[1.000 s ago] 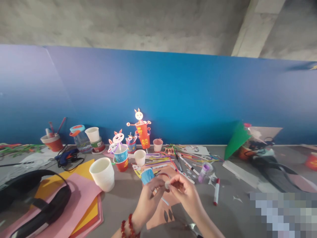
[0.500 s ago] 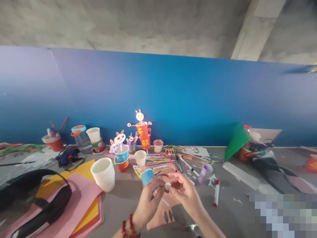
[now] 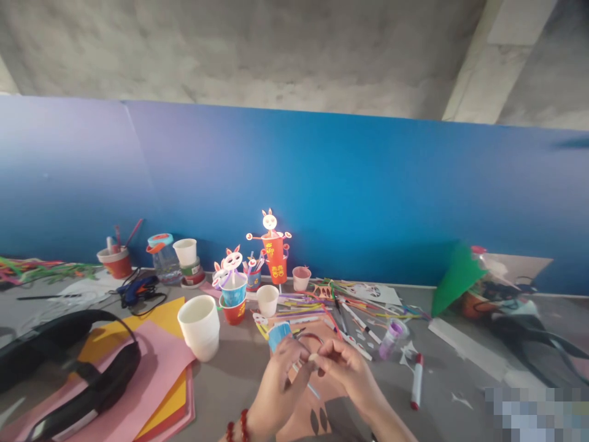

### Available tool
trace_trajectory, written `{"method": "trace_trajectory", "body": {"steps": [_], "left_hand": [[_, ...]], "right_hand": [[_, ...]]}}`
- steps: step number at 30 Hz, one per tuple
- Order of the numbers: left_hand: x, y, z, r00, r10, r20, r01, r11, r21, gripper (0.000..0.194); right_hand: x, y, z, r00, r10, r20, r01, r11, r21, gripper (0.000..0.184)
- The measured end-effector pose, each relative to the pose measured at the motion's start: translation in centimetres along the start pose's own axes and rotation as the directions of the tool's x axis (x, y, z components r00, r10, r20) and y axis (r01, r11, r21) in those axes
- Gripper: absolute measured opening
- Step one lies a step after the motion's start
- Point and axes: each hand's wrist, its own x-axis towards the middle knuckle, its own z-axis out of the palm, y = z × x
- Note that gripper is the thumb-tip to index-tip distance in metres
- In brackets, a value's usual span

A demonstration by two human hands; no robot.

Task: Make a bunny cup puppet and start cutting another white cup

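Fingertips of both my hands meet over the middle of the table, around a small pale round piece (image 3: 313, 357). My left hand (image 3: 283, 376) is closed in a pinch at the piece's left side, and a red bead bracelet circles its wrist. Opposite it, my right hand (image 3: 346, 370) pinches the same piece between thumb and fingers. A thin light-blue stick (image 3: 313, 390) shows below the left fingers; whether they hold it, I cannot tell. Just behind the left hand is a blue paper cup (image 3: 278, 335). Beneath both hands lies orange paper (image 3: 299, 422) with leaf-shaped holes.
Left are stacked white cups (image 3: 199, 328), coloured paper (image 3: 161, 356) and black headphones (image 3: 87, 380). Behind stand a red cup figure with a rabbit head (image 3: 277, 261) and a blue cup (image 3: 234, 290). Pipe cleaners (image 3: 304, 302), a purple-capped bottle (image 3: 391, 339) and a red-capped marker (image 3: 416, 382) lie right.
The view has shifted slightly, so the table items appear a little farther right and lower. My right fingers have drawn in closer around the small round piece.
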Motion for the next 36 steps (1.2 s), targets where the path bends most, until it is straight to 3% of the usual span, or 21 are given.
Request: {"method": "trace_trajectory", "body": {"steps": [4, 9, 15, 28, 32, 34, 36], "left_hand": [[0.0, -0.3, 0.2, 0.996, -0.092, -0.004, 0.092, 0.994, -0.051, 0.03], [-0.1, 0.0, 0.3, 0.992, -0.119, 0.04, 0.123, 0.987, -0.108, 0.033], [-0.4, -0.5, 0.4, 0.984, -0.176, 0.039, 0.179, 0.937, -0.299, 0.03], [-0.7, 0.1, 1.2, 0.992, -0.127, -0.012, 0.12, 0.965, -0.235, 0.025], [-0.9, 0.1, 1.1, 0.996, -0.088, -0.023, 0.085, 0.988, -0.126, 0.025], [-1.0, -0.2, 1.1, 0.997, -0.065, -0.042, 0.063, 0.996, -0.061, 0.022], [-1.1, -0.6, 1.1, 0.998, -0.031, -0.056, 0.031, 1.0, -0.005, 0.019]], "right_hand": [[-0.4, 0.7, -0.1, 0.998, 0.043, 0.046, -0.051, 0.98, 0.194, 0.044], [-0.9, 0.4, -0.2, 0.999, -0.011, 0.034, 0.011, 1.0, 0.015, 0.041], [-1.4, -0.2, 0.0, 0.993, -0.101, -0.062, 0.095, 0.991, -0.098, 0.039], [-1.6, -0.1, 0.3, 0.979, -0.203, -0.017, 0.199, 0.973, -0.115, 0.032], [-1.6, 0.2, 0.2, 0.935, -0.347, -0.07, 0.313, 0.903, -0.294, 0.017], [-1.5, 0.2, 0.1, 0.879, -0.473, -0.059, 0.41, 0.813, -0.414, 0.006], [-1.5, 0.0, -0.1, 0.824, -0.567, 0.018, 0.497, 0.707, -0.504, 0.011]]}}
